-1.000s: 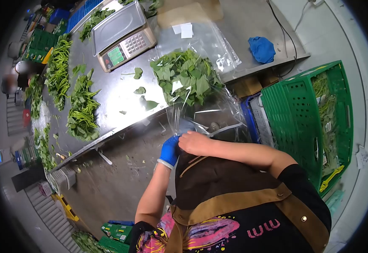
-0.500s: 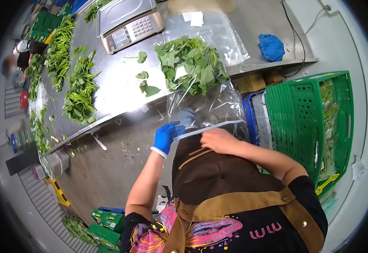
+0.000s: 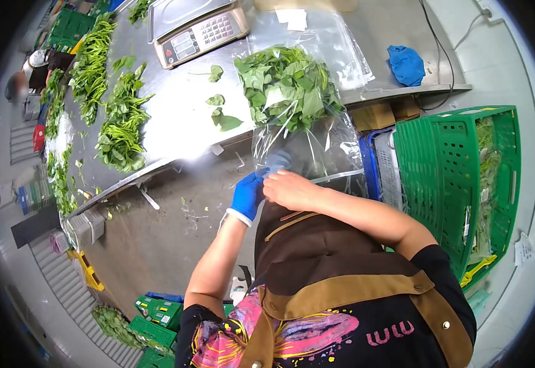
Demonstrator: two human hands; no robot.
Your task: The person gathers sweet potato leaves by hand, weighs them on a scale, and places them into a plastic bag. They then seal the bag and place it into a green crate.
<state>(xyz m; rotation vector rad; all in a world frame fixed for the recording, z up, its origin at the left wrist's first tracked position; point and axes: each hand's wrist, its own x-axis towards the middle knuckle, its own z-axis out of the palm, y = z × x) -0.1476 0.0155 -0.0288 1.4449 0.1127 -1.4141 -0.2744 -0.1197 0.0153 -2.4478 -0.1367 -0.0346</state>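
A clear plastic bag (image 3: 323, 150) full of leafy greens (image 3: 289, 86) lies on the steel table, its mouth end hanging over the front edge towards me. My left hand (image 3: 248, 195), in a blue glove, is closed on the left corner of the bag's mouth. Bare, my right hand (image 3: 292, 190) pinches the same corner, right beside the glove. The fingertips of both hands partly cover one another. From there the bag's white edge runs off to the right, free of my fingers.
A scale (image 3: 200, 34) stands at the back of the table (image 3: 169, 116). Bunches of greens (image 3: 122, 122) lie to the left, a crumpled blue glove (image 3: 406, 65) to the right. A green crate (image 3: 458, 184) stands close on my right. Another person (image 3: 37, 64) is far left.
My right hand has moved left along the bag's mouth to meet my left hand at the corner. The view has shifted slightly.
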